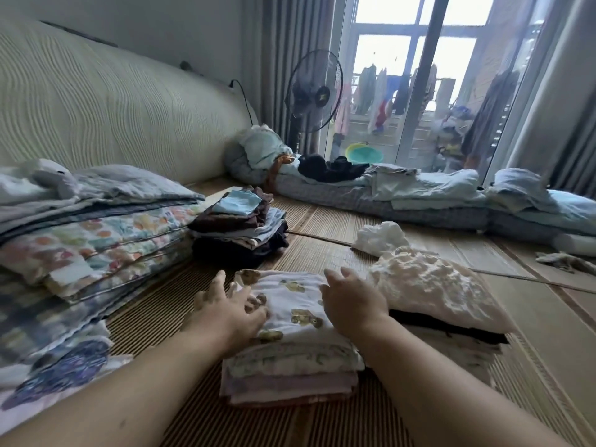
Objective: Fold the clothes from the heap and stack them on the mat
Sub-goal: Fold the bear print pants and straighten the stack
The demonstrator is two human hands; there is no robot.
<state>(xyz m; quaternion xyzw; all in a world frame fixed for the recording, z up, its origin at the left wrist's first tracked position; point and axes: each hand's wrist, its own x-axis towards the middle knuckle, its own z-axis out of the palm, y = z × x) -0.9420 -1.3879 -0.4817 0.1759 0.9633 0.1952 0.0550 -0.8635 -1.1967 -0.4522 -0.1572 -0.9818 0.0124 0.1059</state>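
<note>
Stacked at nine o'clock: folded floral quilts [93, 240], edges toward the woven mat [322, 250]. Toward eleven o'clock, a small pile of dark folded clothes [240, 232] topped with a pale blue piece. At six o'clock, on the mat, a stack of folded garments, uppermost a white bear-print garment [290, 304]. Left hand [225, 309] laid on its left edge, fingers spread and loosely curled, gripping nothing clearly. Right hand [353, 300] flat on its right side, fingers open and extended, pressing down. Touching the stack at three o'clock, a cream textured garment [432, 285] over dark fabric. Beyond, at one o'clock, a crumpled white cloth [380, 237].
</note>
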